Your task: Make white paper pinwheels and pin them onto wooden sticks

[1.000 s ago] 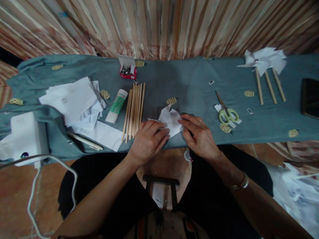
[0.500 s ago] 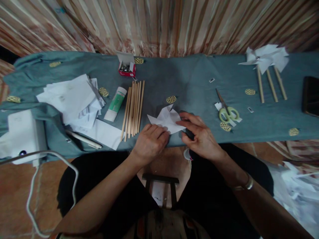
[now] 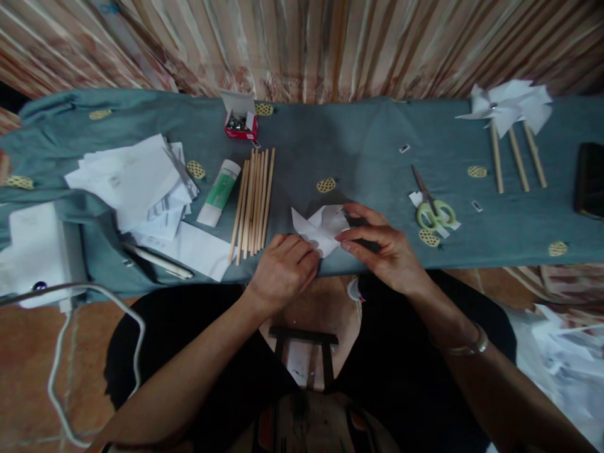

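A white paper pinwheel (image 3: pixel 321 230) with folded blades is held near the table's front edge. My left hand (image 3: pixel 286 267) is closed on its lower left side, the fingertips curled over the paper. At its right side, my right hand (image 3: pixel 384 248) pinches a blade between thumb and fingers. Wooden sticks (image 3: pixel 252 204) lie in a row left of the pinwheel, with a green and white glue tube (image 3: pixel 219 192) beside them. Scissors (image 3: pixel 431 204) with green handles rest on paper scraps to the right.
A small red box (image 3: pixel 241 126) of metal pins stands open at the back. Paper sheets (image 3: pixel 134 179), a pen (image 3: pixel 158 261) and a white device (image 3: pixel 44 248) with a cable occupy the left. Finished pinwheels (image 3: pixel 512 107) on sticks lie far right, near a dark object (image 3: pixel 589 179).
The pinwheel has turned a little in my hands. My right hand's fingers have shifted along its right side, and the thumb has come up to the paper. My left hand has barely moved.
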`<action>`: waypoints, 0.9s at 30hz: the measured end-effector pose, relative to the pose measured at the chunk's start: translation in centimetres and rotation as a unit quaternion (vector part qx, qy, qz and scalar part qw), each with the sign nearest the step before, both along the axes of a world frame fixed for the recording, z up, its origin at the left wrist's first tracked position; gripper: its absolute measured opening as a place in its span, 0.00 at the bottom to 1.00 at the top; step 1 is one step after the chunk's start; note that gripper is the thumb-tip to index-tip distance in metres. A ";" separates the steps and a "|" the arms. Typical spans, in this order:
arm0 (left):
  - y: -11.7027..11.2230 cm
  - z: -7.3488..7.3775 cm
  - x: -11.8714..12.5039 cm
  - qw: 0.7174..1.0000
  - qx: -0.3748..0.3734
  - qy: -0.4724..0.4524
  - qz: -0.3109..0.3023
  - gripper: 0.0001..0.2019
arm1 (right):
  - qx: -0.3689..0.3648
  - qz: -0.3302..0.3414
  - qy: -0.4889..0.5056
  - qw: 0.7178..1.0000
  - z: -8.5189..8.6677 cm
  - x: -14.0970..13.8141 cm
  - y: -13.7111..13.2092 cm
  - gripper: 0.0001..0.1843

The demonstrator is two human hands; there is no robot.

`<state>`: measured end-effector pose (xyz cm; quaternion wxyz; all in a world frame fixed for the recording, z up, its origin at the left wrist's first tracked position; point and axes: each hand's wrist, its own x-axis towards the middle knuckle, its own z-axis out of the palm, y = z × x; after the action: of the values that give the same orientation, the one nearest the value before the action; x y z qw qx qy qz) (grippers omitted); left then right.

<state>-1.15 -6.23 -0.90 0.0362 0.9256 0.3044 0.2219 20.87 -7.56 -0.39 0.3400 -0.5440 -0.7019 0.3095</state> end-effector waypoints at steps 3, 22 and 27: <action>0.0 0.0 0.0 1.000 0.001 -0.004 -0.005 0.06 | 0.003 -0.004 -0.017 1.000 -0.2 -0.4 0.2 0.06; -0.2 0.3 0.1 1.000 -0.018 0.014 -0.010 0.07 | 0.063 -0.045 -0.103 0.992 -1.3 -2.5 1.0 0.05; -0.2 0.1 0.1 1.000 -0.024 0.015 -0.009 0.08 | 0.072 -0.039 -0.113 0.990 -1.3 -2.6 1.0 0.05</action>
<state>-1.09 -6.46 -0.75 0.0561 0.9305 0.3020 0.1997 18.28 -6.54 -1.71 0.3087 -0.5765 -0.7345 0.1813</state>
